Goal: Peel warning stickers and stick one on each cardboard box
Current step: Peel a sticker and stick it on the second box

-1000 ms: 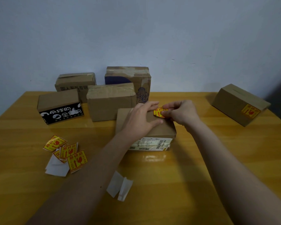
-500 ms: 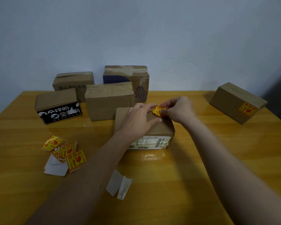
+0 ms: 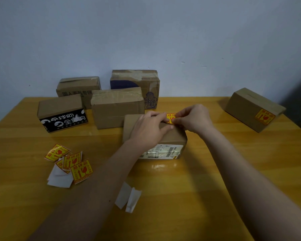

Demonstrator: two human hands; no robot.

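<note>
Nearest on the wooden table (image 3: 189, 197) lie two white backing papers (image 3: 128, 197), peeled and curled, just beside the left forearm. Further left sits a loose pile of yellow-and-red warning stickers (image 3: 71, 162), overlapping one another and resting partly on a white backing sheet (image 3: 58, 179).

Both forearms reach forward over the table to the middle box (image 3: 174, 136), a low cardboard box with a white shipping label (image 3: 163, 151) on its near side. The left hand (image 3: 149, 128) lies on the box top with fingers stretched out flat, their tips touching the near edge of a warning sticker (image 3: 170, 117). The right hand (image 3: 193, 119) has its fingers curled, pinching that sticker at its right side. The sticker sits at the far right part of the box top; the hands cover much of it, so how far it is stuck down cannot be told.

Beyond the hands stand four more cardboard boxes, close together. A plain taped box (image 3: 116, 108) is just behind the middle box, and left of it is a box with a black printed front (image 3: 62, 113). Behind these, against the pale wall (image 3: 146, 32), stand a box with printed characters (image 3: 78, 86) and a taller box with a dark blue patch (image 3: 135, 80).

Well apart at the far right, a tilted box (image 3: 247, 105) rests on the table, a warning sticker (image 3: 264, 116) already on its facing side.
</note>
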